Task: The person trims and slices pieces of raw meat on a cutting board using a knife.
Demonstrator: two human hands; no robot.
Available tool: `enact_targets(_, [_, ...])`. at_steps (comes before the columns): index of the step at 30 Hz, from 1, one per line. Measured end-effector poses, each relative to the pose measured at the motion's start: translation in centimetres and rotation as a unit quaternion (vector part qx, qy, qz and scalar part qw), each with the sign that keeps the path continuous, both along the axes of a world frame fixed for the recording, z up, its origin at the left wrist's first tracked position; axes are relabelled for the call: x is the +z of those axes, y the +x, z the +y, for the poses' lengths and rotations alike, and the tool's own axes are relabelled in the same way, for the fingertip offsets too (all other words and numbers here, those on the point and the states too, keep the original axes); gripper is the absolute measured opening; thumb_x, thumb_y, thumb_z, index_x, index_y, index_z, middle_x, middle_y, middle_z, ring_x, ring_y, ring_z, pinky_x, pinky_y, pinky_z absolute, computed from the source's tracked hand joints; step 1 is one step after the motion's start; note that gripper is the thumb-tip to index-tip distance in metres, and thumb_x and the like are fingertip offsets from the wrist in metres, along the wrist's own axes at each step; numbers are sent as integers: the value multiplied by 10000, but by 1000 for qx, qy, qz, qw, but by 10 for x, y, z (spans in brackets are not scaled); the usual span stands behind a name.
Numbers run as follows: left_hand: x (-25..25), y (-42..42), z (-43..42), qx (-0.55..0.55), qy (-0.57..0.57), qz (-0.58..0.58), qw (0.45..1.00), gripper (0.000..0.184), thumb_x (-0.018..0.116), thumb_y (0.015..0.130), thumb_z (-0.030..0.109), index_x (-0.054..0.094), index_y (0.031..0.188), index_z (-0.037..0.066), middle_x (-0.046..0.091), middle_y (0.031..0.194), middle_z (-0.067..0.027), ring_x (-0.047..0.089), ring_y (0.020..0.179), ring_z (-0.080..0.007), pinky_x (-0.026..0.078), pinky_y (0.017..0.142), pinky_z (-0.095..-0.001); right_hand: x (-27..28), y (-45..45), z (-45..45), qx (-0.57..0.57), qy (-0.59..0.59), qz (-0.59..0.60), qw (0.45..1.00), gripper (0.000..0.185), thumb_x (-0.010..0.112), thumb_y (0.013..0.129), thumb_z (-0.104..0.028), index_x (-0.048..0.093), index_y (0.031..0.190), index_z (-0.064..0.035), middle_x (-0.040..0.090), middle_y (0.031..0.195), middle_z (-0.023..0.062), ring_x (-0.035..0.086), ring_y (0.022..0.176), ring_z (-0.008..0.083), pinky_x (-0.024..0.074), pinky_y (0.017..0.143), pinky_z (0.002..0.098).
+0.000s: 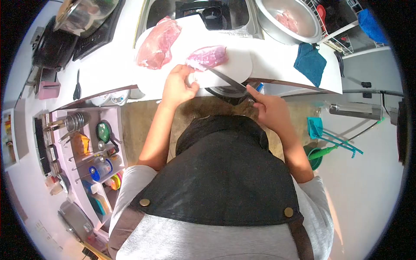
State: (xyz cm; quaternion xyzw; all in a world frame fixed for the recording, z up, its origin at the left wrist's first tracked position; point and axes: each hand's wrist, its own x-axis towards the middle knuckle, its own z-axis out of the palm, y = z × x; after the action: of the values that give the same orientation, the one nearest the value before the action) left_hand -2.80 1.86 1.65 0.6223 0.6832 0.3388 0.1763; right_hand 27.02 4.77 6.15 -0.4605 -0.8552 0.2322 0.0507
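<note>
On a white cutting board (pixel 240 65) lies a small piece of raw meat (pixel 212 56), with a larger raw piece (pixel 159 42) to its left. My left hand (pixel 178 86) is at the near left edge of the small piece, its fingertips touching there; whether they pinch anything is too small to tell. A knife (pixel 227 79) is gripped by its handle in my right hand (pixel 271 106). The blade points up and left, its tip at the near side of the small piece.
Behind the board is a sink (pixel 258 31). A metal bowl (pixel 268 21) with meat pieces stands at its right, near a blue cloth (pixel 310 64). Black scissors (pixel 77 89) lie on the counter's left. A black bowl (pixel 234 97) shows below the board.
</note>
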Motion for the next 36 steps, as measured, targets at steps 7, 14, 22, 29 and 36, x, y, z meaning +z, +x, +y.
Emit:
enact_targets(7, [-18, 16, 3, -34, 58, 24, 997, 156, 666, 651, 81, 632, 781, 1, 607, 696, -122, 612, 583, -233, 491, 559, -330, -17, 0, -5, -84, -57, 71, 992, 546, 619, 817, -140, 510, 1313, -341, 657, 854, 181, 630, 765, 376, 497, 679, 463])
enact_targets(14, [7, 16, -14, 3, -86, -135, 987, 16, 616, 720, 20, 622, 719, 5, 648, 718, -69, 600, 615, -134, 499, 601, -271, -21, 40, -16, -171, -107, 170, 964, 579, 636, 785, -34, 532, 1312, -251, 654, 1033, 181, 659, 865, 341, 501, 725, 358])
enact_targets(22, [-152, 39, -73, 154, 37, -905, 395, 104, 587, 822, -15, 566, 919, 16, 571, 832, -62, 549, 735, -118, 486, 644, -191, -55, 115, -35, -226, -69, 242, 941, 586, 586, 779, 47, 522, 1328, -148, 637, 1113, 197, 663, 901, 261, 487, 784, 306])
enact_targets(29, [-263, 133, 112, 125, -296, -335, 886, 316, 553, 886, 132, 505, 1172, 8, 620, 973, -134, 592, 974, -257, 470, 907, -325, -29, 140, -59, -274, -105, 109, 950, 554, 583, 795, -12, 523, 1328, -150, 685, 906, 196, 665, 702, 190, 506, 692, 322])
enact_targets(36, [-246, 151, 120, 129, -258, -89, 953, 300, 561, 872, 141, 530, 1143, 15, 626, 965, -139, 598, 948, -275, 476, 883, -344, -47, 182, -83, -321, -205, 229, 896, 563, 540, 829, 48, 492, 1361, -130, 657, 1083, 77, 559, 857, 92, 460, 787, 246])
